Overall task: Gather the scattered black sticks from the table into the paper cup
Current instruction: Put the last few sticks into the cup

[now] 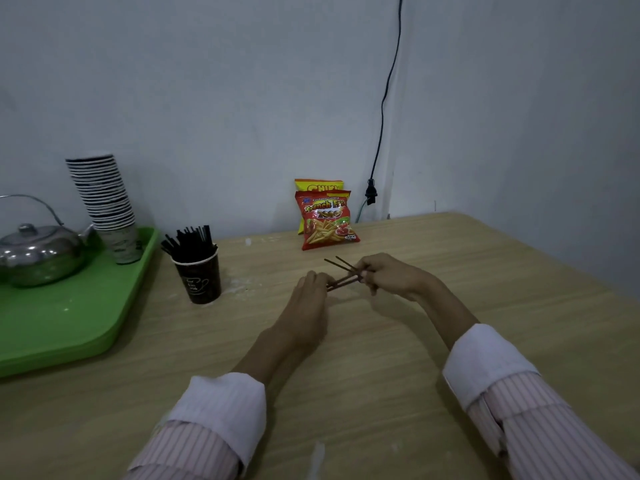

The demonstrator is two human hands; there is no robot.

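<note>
Paper cup [200,277] on table [450,271], right of tray [69,327]; sticks [189,241] in cup; kettle [38,252] and cup stack [105,199] on tray; snack bags [327,220] behind hands.

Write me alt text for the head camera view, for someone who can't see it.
Two hands meet over a wooden table: the right hand grips a few thin dark sticks while the left hand touches their near ends. To the left a dark paper cup already holds many black sticks, beside a green tray with a metal kettle and stacked cups.
</note>
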